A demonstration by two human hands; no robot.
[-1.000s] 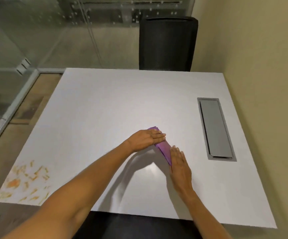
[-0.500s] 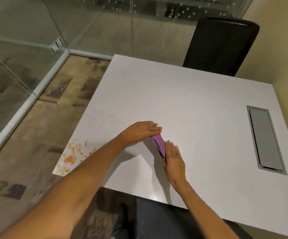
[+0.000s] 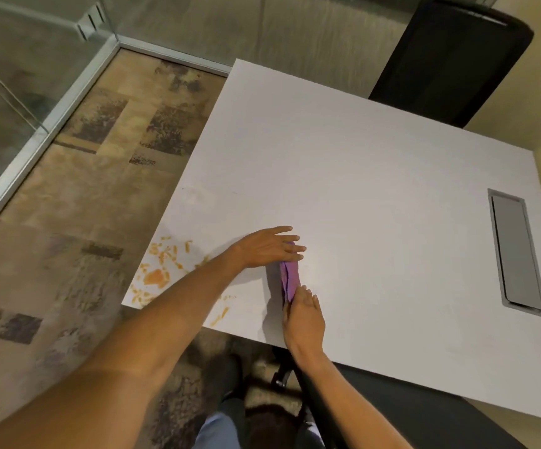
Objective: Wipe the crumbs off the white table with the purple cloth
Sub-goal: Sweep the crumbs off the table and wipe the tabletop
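A folded purple cloth [image 3: 289, 277] lies as a narrow strip on the white table [image 3: 376, 205], near its front edge. My left hand [image 3: 270, 247] presses flat on the cloth's far end, fingers stretched out. My right hand [image 3: 304, 315] rests on its near end, fingers together. Orange crumbs [image 3: 157, 270] are scattered over the table's front left corner, left of the cloth; my left forearm crosses above some of them. A few more crumbs [image 3: 220, 314] lie by the front edge.
A grey cable hatch [image 3: 515, 254] is set into the table's right side. A black chair [image 3: 450, 59] stands behind the table. Glass partitions with metal frames [image 3: 45, 124] border the patterned carpet on the left. A wall runs along the right.
The view has swung left and down, showing more floor. Both hands have slid the cloth leftward, closer to the crumbs, and the strip now lies more front to back.
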